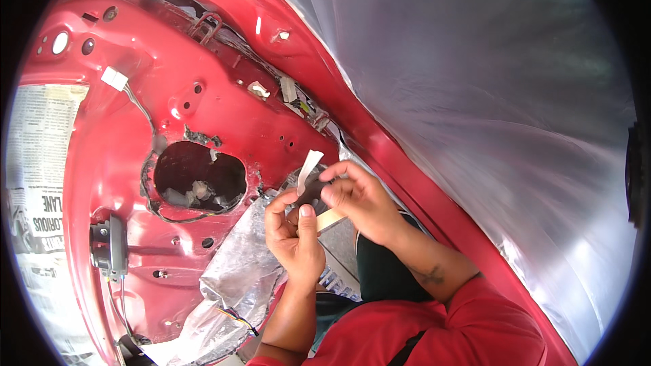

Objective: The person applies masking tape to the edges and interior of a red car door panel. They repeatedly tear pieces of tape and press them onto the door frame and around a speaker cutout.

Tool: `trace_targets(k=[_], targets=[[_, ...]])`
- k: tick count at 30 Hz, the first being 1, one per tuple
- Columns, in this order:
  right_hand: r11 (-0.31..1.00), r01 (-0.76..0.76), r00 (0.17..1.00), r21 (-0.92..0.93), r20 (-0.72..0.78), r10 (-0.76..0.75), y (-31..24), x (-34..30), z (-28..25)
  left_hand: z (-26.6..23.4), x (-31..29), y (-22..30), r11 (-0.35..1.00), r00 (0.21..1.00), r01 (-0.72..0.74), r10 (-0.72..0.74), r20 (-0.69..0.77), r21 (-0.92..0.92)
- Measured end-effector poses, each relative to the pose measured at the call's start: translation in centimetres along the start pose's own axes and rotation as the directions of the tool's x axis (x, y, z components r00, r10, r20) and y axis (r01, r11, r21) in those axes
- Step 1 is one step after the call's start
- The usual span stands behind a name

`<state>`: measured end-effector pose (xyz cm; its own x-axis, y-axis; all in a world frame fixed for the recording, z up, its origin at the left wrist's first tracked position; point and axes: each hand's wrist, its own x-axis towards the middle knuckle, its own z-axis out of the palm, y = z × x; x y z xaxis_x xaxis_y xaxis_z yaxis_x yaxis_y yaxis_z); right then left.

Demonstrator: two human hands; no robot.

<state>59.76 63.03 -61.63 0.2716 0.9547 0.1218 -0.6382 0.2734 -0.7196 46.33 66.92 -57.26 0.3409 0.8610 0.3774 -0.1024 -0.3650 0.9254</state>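
Note:
Low in front of the red door panel, both my hands are raised close together. My left hand point(295, 240) is closed, its thumb against a cream-coloured band of masking tape point(331, 219). A loose pale strip of tape point(311, 167) sticks up from beside its index fingertip. My right hand point(361, 202) faces it from the right, with fingers curled and the thumb close to the index finger. The cream band reaches to the underside of this hand. Whatever lies between the right fingertips is too small or hidden to tell.
The stripped red car door point(251, 122) fills the left, with a large oval opening, a loose white connector point(114, 78) and a dark latch part point(112, 244). Newspaper point(42, 163) covers the window area. Clear plastic sheeting point(241, 257) hangs below; more sheeting point(488, 95) covers the right.

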Motion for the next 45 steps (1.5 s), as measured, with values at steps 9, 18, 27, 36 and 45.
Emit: trace_targets(k=[9,18,27,36,45], targets=[[0.998,0.043,0.999,0.041,0.013,-0.043,-1.6,2.7,-2.1,0.3,-0.4,-1.4,0.996,0.987,0.021,-0.035,0.157,0.091],[0.969,0.247,0.965,0.010,-0.095,-0.245,-1.9,7.2,-3.5,1.7,0.3,-0.6,0.993,0.993,0.109,-0.111,0.048,0.041],[0.691,0.091,0.939,-0.718,-0.170,-0.300,-2.5,18.4,-3.6,-1.1,-2.1,-2.0,0.959,0.961,0.259,-0.268,0.067,0.114],[0.596,0.113,0.915,-0.795,-0.151,-0.375,0.5,20.4,-4.2,-1.9,-2.4,-2.6,0.957,0.964,0.253,-0.262,0.049,0.140],[0.390,0.097,0.912,-0.916,-0.074,-0.403,-0.3,19.4,-3.6,-2.2,-2.4,-3.3,0.953,0.959,0.261,-0.274,0.068,0.156]])
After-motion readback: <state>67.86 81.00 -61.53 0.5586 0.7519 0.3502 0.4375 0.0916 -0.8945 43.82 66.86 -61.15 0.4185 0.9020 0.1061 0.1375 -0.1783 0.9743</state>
